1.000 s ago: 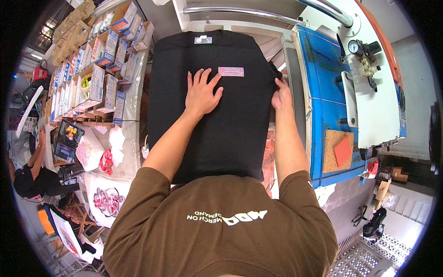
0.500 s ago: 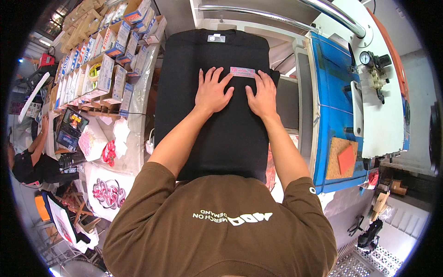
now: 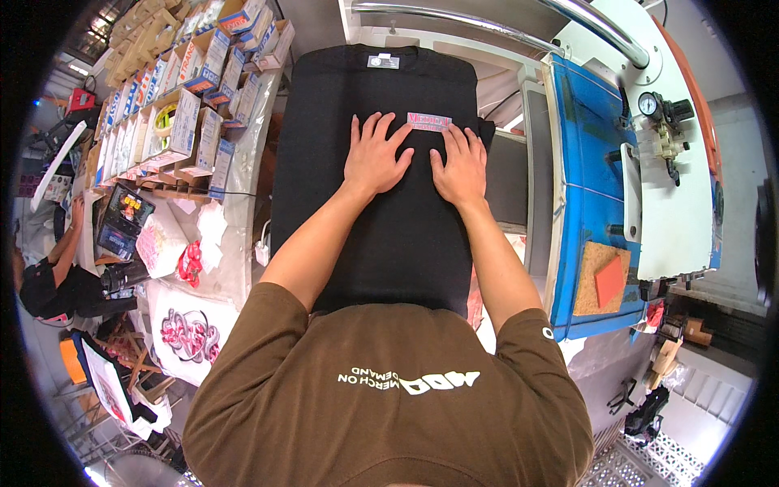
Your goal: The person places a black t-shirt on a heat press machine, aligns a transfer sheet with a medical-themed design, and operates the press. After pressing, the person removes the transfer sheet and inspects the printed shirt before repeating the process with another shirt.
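At the left edge of the frame, a co-worker (image 3: 50, 284) in black sits or stands side-on (the posture is hard to make out). Toward the upper left, rows of open cardboard boxes (image 3: 180, 138) are packed close together; below them lie a crumpled red cloth (image 3: 190, 264) and a white sheet (image 3: 188, 334) with a pink and grey design.

A black shirt (image 3: 373, 243) fills the centre, laid flat, its collar and a pale neck label (image 3: 384, 62) at the top. The left hand (image 3: 378, 159) rests palm down on it, fingers loosely spread and gripping nothing, index fingertip by the left end of a small pink and pale patch (image 3: 428, 121) in the upper centre. The right hand (image 3: 462, 169) is likewise palm down, fingers a little apart and holding nothing, its fingertips by the patch's lower right corner (whether they touch it, I cannot tell).

Farther right is a blue panel (image 3: 592, 162), with an orange pad (image 3: 609, 282) on a brown board (image 3: 584, 294); a round gauge (image 3: 647, 103) sits at upper right.
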Demonstrator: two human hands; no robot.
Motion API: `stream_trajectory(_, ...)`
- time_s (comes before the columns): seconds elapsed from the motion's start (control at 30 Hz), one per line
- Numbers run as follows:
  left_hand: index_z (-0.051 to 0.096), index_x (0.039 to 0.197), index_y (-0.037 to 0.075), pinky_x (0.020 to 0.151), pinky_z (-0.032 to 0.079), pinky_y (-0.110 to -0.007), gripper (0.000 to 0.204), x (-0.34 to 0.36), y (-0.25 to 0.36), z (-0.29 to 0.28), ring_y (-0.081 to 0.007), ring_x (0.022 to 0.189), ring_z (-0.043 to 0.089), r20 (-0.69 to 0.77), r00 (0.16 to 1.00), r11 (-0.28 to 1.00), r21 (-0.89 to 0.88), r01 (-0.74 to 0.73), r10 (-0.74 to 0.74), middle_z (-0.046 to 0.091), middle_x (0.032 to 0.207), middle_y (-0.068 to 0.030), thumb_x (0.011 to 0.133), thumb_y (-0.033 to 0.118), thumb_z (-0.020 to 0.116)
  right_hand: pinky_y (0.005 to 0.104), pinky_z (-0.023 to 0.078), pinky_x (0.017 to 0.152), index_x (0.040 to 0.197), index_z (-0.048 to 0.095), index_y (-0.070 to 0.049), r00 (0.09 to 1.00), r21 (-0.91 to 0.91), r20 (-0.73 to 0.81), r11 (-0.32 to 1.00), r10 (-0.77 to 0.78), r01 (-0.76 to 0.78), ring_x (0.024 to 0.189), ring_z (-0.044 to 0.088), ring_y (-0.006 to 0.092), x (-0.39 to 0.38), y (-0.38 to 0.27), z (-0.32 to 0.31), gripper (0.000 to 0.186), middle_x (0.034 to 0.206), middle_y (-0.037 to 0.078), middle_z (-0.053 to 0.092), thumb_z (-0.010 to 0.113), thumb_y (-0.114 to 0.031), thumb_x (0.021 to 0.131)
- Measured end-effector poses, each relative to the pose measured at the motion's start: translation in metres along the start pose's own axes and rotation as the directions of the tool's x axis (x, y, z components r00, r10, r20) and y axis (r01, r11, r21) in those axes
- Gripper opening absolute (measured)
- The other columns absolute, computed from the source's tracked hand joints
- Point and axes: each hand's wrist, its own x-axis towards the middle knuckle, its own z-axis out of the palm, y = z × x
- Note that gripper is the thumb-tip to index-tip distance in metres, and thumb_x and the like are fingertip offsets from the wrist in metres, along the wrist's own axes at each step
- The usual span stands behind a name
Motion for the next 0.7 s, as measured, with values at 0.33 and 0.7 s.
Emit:
stream_trajectory(0.33, 0.061, 0.119, 0.014, 0.112, 0.023, -0.061, 0.035, 0.023, 0.009, 0.002, -0.0322, 0.122, 0.048, -0.053, 0.973, 0.953, -0.221, 0.21, -0.226, 0.055, 0.122, -0.0109, 0.085, 0.021, 0.066, 0.049, 0.041, 0.098, 0.106, 0.064, -0.003, 0.981, 0.194, 0.097, 0.964, 0.165, -0.181, 0.115, 0.052, 0.0357, 0.02, -0.016, -0.052, 0.035, 0.117, 0.016, 0.058, 0.065, -0.027, 0.081)
stream_trajectory(0.7, 0.056, 0.133, 0.008, 0.116, 0.021, -0.058, 0.046, -0.013, 0.017, 0.011, -0.0307, 0.127, 0.044, -0.102, 0.987, 0.991, -0.055, 0.123, -0.128, 0.053, 0.13, -0.0103, 0.092, 0.028, 0.06, 0.0329, 0.051, 0.081, 0.097, 0.07, -0.001, 0.595, 0.371, -0.627, 0.864, 0.504, -0.341, 0.09, 0.064, 0.0209, -0.182, 0.063, -0.271, 0.011, 0.1, 0.011, 0.071, 0.065, -0.009, 0.091)
